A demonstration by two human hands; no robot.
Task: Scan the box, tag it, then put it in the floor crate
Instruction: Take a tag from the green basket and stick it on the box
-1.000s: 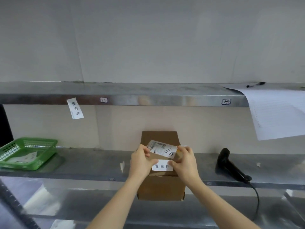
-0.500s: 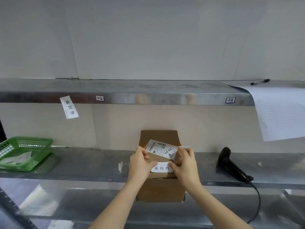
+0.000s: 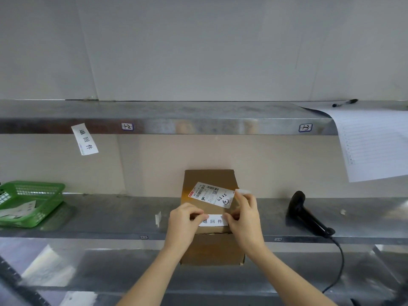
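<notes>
Two bare hands work on one brown cardboard box (image 3: pixel 209 180) in the single head view. The box sits on the middle steel shelf (image 3: pixel 110 217), its near end overhanging the shelf's front edge, and its long axis runs from the viewer toward the back wall. A white shipping label (image 3: pixel 211 194) lies skewed on its top face, barcode end to the far left, handwritten digits to the right. A smaller white tag (image 3: pixel 213 221) with three printed characters lies across the near edge of the top, its long side set crosswise to the box. The left hand (image 3: pixel 184 219) has its fingers curled, fingertips pressing down on the tag's left end. The right hand (image 3: pixel 245 217) presses the tag's right end with its thumb, while its raised fingers pinch a small white scrap (image 3: pixel 242 191) just beside the label's right corner. Both hands touch the box top. On the same shelf, well apart to the left, stands a green basket (image 3: pixel 42 195) holding paper slips; to the right lies a black handheld scanner (image 3: pixel 304 213) with its cable trailing over the front edge. A second white tag (image 3: pixel 85 139) hangs tilted from the upper shelf's lip, and a lined sheet (image 3: pixel 373 146) droops from that shelf at the right, with a pen (image 3: pixel 344 102) lying above it.
</notes>
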